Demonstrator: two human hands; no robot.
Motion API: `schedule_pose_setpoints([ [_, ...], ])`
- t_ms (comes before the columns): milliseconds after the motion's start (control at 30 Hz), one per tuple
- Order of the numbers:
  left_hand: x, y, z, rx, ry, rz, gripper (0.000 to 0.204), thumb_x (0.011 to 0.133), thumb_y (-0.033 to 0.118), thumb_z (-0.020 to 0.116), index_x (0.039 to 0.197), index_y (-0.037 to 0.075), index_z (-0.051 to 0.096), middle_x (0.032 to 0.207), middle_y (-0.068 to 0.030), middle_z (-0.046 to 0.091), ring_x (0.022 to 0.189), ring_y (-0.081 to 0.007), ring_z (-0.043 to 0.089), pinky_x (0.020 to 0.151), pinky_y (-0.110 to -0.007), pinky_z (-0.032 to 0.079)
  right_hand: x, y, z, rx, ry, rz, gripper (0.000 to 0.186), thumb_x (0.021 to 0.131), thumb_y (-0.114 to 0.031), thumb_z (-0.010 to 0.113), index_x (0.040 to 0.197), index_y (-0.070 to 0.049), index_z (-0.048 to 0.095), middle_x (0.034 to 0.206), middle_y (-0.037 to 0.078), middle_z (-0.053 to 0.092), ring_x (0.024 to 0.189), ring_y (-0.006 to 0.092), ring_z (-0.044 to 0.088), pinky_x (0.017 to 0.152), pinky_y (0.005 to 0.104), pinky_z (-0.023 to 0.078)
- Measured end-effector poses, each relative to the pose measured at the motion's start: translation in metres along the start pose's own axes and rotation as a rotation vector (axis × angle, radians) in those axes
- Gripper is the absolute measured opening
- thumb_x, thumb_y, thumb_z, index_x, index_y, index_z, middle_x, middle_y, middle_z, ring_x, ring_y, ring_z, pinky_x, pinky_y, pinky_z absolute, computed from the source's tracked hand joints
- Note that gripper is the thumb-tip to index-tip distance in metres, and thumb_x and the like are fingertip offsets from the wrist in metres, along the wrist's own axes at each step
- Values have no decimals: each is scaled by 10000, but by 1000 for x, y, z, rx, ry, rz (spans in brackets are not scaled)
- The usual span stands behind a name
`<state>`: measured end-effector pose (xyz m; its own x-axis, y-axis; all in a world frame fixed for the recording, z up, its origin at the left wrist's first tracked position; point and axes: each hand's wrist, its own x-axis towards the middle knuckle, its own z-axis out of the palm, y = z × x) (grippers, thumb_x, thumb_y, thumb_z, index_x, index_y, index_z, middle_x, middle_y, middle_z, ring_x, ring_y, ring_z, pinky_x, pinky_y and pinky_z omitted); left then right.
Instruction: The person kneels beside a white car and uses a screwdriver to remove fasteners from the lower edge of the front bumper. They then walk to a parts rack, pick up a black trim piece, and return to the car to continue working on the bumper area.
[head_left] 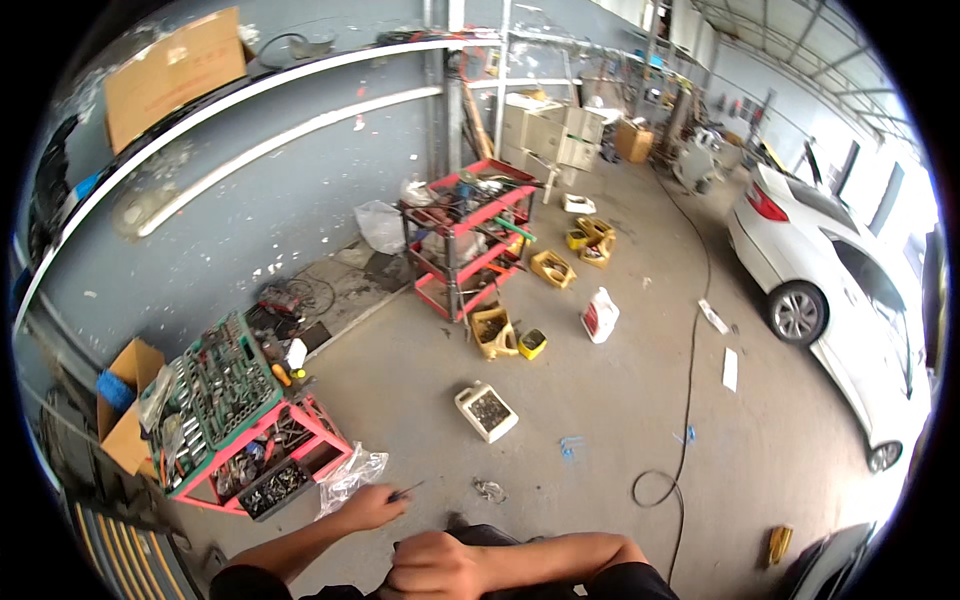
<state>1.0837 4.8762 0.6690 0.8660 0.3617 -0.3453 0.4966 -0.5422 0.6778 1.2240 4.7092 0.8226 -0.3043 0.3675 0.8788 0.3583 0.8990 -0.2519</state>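
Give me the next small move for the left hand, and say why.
Probably shift the left hand toward the red tool cart: the hand holds a slim dark tool, its thin tip sticking out, and the cart, loaded with tools, stands close by on that side.

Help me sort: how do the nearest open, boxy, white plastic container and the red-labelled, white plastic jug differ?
The open, boxy, white plastic container shows dark pieces; the red-labelled, white plastic jug hides its contents. The container lies low; the jug stands upright. Both rest on the floor.
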Motion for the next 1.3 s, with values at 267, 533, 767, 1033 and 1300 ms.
schedule_pose_setpoints([
  [267,89,181,90,-245,-220,416,223,868,231,575,1009,64,623,779,-146,638,697,-298,622,628,-377,479,-11,-72,-118,-434,248,-82,64,743,-72,587,737,-9,596,663,58,470,533,177,448,480,295,365],
  [533,64,211,168,-420,-21,389,246,860,227,570,1013,40,614,830,-150,653,763,-281,640,679,-366,495,-137,-100,-159,-82,291,401,164,767,-95,591,882,20,608,786,147,563,703,309,560,651,379,454],
  [767,75,311,176,-275,189,51,190,889,207,569,955,33,605,764,-80,625,681,-172,599,617,-319,484,-179,-137,-191,338,228,353,166,756,-72,574,890,23,594,815,170,577,785,354,584,708,430,465],
  [1033,175,439,289,-551,-235,248,152,909,151,557,949,20,621,736,-32,618,633,-89,578,593,-244,492,-183,-314,-348,-740,451,4,212,858,-209,613,763,-22,641,642,61,540,491,174,490,438,292,383],
  [1300,223,557,390,-322,-654,401,159,912,150,571,1011,33,615,785,-33,625,724,-109,594,680,-252,494,-339,-343,-372,-1112,706,610,126,707,-104,687,757,-14,614,743,104,608,638,283,599,559,357,481],
])
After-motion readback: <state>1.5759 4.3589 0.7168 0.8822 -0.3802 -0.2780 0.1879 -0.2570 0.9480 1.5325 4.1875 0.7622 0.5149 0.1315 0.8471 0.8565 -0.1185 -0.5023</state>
